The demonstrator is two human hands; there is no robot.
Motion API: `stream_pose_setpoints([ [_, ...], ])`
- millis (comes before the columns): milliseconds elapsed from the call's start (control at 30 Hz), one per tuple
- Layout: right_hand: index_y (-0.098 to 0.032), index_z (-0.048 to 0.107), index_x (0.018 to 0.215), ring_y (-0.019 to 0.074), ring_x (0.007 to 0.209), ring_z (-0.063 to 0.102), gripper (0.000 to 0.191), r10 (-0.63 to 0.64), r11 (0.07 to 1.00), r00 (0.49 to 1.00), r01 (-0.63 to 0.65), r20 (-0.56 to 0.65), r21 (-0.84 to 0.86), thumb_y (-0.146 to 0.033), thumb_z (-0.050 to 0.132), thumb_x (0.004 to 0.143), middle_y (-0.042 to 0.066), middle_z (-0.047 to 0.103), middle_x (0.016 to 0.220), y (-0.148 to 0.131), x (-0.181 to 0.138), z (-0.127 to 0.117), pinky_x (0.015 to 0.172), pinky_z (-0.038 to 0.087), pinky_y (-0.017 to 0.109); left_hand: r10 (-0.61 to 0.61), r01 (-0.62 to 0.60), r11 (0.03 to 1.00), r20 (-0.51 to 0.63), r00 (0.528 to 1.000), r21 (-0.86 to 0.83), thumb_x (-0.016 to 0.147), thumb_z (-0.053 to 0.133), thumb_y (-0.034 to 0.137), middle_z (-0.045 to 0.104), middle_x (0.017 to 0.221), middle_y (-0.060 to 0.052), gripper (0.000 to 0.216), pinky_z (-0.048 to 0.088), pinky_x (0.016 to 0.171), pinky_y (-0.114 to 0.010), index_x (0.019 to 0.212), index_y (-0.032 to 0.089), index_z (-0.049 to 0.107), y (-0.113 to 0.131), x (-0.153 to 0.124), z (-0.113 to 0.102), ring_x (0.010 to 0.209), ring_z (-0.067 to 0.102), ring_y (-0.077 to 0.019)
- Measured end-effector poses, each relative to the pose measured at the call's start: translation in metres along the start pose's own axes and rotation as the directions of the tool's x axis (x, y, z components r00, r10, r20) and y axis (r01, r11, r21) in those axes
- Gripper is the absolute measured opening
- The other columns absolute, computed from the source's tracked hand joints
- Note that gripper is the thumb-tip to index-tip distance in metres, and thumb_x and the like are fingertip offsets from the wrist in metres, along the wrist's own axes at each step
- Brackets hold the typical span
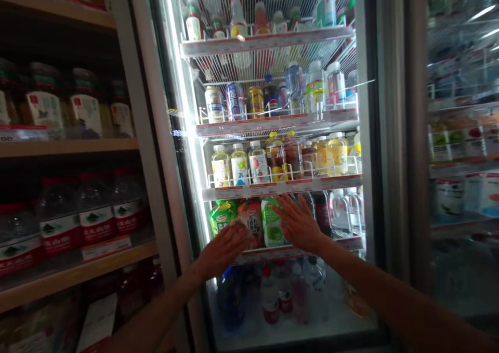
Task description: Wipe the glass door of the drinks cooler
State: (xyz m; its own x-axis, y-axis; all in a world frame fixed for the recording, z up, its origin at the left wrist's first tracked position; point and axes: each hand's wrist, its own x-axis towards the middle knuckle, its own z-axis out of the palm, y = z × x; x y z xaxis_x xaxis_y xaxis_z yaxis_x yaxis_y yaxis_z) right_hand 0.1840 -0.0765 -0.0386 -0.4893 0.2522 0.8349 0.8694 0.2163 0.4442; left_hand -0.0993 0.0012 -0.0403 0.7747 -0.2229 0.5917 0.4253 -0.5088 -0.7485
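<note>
My right hand (297, 225) is raised in front of the fridge's lower shelves, its fingers stretched and spread, holding nothing visible. Lower and to the left, my left hand (228, 246) reaches forward with its fingers extended and slightly blurred. A small pale patch shows at its fingertips; I cannot tell what it is. Just beyond the hands stand a green-labelled bottle (222, 215), a red-labelled bottle (252, 217) and a green and white bottle (272, 222). Reflections suggest a glass door, but whether the hands touch it I cannot tell.
Lit fridge shelves (268, 43) above hold several bottles and cans, including a gold can (256, 102). More bottles (270, 296) stand at the bottom. A wooden rack (70, 146) with red-labelled water bottles (95, 218) is on the left. A metal door frame (397, 134) stands at right.
</note>
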Motion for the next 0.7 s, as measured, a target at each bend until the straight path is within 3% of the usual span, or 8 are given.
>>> stream_pose_setpoints([
  [67,-0.018,0.043,0.132,0.0222,0.138,0.018,0.046,0.004,1.0,1.0,-0.004,-0.011,0.006,-0.024,0.04,0.086,0.01,0.037,0.143,-0.001,0.002,-0.001,0.112,0.01,0.05,0.059,-0.058,0.998,0.037,0.998,-0.026,0.085,0.046,0.016,0.038,0.143,-0.006,0.049,0.033,0.108,-0.041,0.133,0.022,0.038,-0.004,0.011,0.001,0.137,0.021,-0.0239],
  [200,-0.017,0.041,0.133,0.0226,0.139,0.017,0.047,0.097,0.995,0.995,-0.096,-0.034,0.019,-0.025,0.039,0.086,0.011,0.035,0.144,0.004,0.0,-0.002,0.111,0.012,0.052,-0.335,0.353,0.935,-0.244,0.91,0.032,0.084,0.046,0.012,0.024,0.149,-0.012,0.059,0.031,0.107,-0.051,0.139,0.02,0.026,-0.02,0.035,0.0,0.138,0.014,-0.0283],
  [233,-0.017,0.041,0.133,0.0227,0.138,0.018,0.048,0.107,0.994,0.994,-0.106,-0.036,0.022,-0.024,0.039,0.086,0.011,0.036,0.143,0.006,-0.002,-0.002,0.111,0.013,0.052,-0.305,0.321,0.946,-0.244,0.921,0.031,0.084,0.046,0.012,0.023,0.149,-0.011,0.059,0.03,0.107,-0.051,0.139,0.02,0.026,-0.022,0.04,0.0,0.138,0.014,-0.0286],
  [300,-0.017,0.04,0.134,0.0228,0.138,0.02,0.048,0.104,0.994,0.994,-0.103,-0.036,0.025,-0.023,0.04,0.086,0.011,0.039,0.142,0.009,-0.007,-0.003,0.111,0.013,0.052,-0.046,0.048,0.999,-0.1,0.994,0.014,0.083,0.047,0.012,0.028,0.147,-0.009,0.057,0.03,0.109,-0.048,0.137,0.02,0.031,-0.024,0.046,-0.001,0.138,0.016,-0.0272],
  [367,-0.017,0.041,0.133,0.0229,0.137,0.022,0.047,0.111,0.994,0.993,-0.11,-0.042,0.015,-0.023,0.04,0.086,0.011,0.041,0.141,0.011,-0.012,-0.003,0.111,0.013,0.051,0.165,-0.164,0.986,0.041,0.985,-0.021,0.083,0.048,0.014,0.038,0.143,-0.007,0.053,0.03,0.11,-0.042,0.134,0.021,0.036,-0.024,0.051,-0.001,0.138,0.019,-0.024],
  [500,-0.015,0.041,0.133,0.0241,0.137,0.022,0.048,0.182,0.983,0.982,-0.183,-0.054,-0.017,-0.023,0.04,0.086,0.013,0.039,0.141,0.018,-0.021,-0.007,0.11,0.014,0.052,-0.074,0.078,0.996,-0.069,0.995,0.053,0.082,0.049,0.013,0.043,0.138,-0.013,0.05,0.029,0.109,-0.047,0.131,0.015,0.04,-0.015,0.064,0.004,0.138,0.013,-0.0274],
  [633,-0.014,0.041,0.132,0.0247,0.137,0.023,0.046,0.207,0.976,0.977,-0.21,-0.049,-0.055,-0.024,0.04,0.087,0.014,0.039,0.142,0.031,-0.029,-0.014,0.11,0.016,0.052,0.267,-0.261,0.963,0.114,0.957,-0.061,0.082,0.051,0.022,0.038,0.142,-0.006,0.051,0.026,0.112,-0.043,0.132,0.021,0.04,0.005,0.085,0.012,0.137,0.02,-0.0245],
  [700,-0.014,0.041,0.132,0.0248,0.137,0.023,0.046,0.216,0.973,0.975,-0.22,-0.055,-0.073,-0.024,0.039,0.087,0.014,0.039,0.141,0.038,-0.035,-0.019,0.109,0.017,0.051,0.275,-0.267,0.961,0.136,0.952,-0.073,0.082,0.051,0.022,0.037,0.143,-0.005,0.052,0.025,0.112,-0.042,0.133,0.021,0.039,0.011,0.099,0.017,0.137,0.022,-0.0238],
])
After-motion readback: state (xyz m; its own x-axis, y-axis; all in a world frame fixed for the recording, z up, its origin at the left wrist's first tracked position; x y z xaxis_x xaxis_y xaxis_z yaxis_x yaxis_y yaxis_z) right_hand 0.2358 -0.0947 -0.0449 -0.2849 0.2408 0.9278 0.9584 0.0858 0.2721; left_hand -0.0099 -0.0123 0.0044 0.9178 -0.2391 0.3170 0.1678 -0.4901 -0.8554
